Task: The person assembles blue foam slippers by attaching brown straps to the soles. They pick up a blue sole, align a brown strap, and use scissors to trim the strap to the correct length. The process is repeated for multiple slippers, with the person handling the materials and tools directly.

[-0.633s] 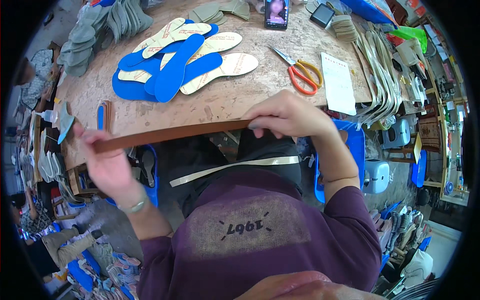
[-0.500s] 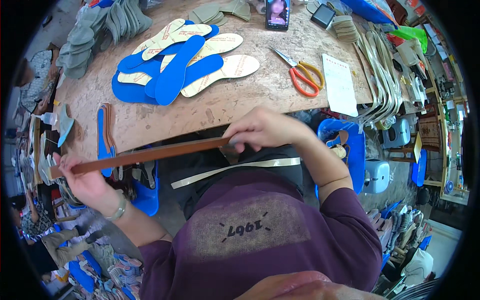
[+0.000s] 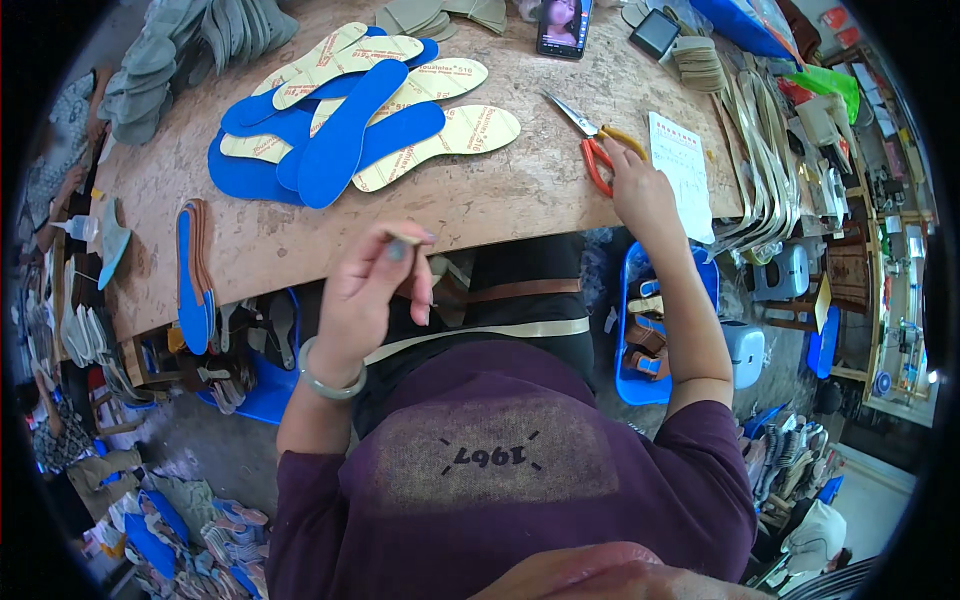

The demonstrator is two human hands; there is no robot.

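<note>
My left hand [image 3: 360, 290] is raised near the table's front edge, thumb and fingers pinched on a thin tan edge that looks like an end of the brown strip [image 3: 525, 290]. Part of that strip lies across my dark-trousered lap; how it runs up to the hand is mostly hidden. Over the table at the right, my right hand [image 3: 643, 190] has its fingers curled over the handles of the scissors [image 3: 592, 150], one loop orange-red and one yellow. The blades lie on the tabletop, pointing away to the left. A cream strip [image 3: 500, 330] crosses my lap nearer my body.
Blue and cream printed insoles [image 3: 350, 130] overlap on the wooden table [image 3: 500, 205]. A written paper sheet [image 3: 680, 165] lies beside my right hand. Behind stands a phone [image 3: 563, 28]. Pale strips [image 3: 765, 150] hang off the right side. A blue bin [image 3: 630, 385] stands below.
The brown strip, stretched between both hands before, has dropped onto my lap. My left hand has come inward to the right and up. My right hand has left the strip and reached the scissors.
</note>
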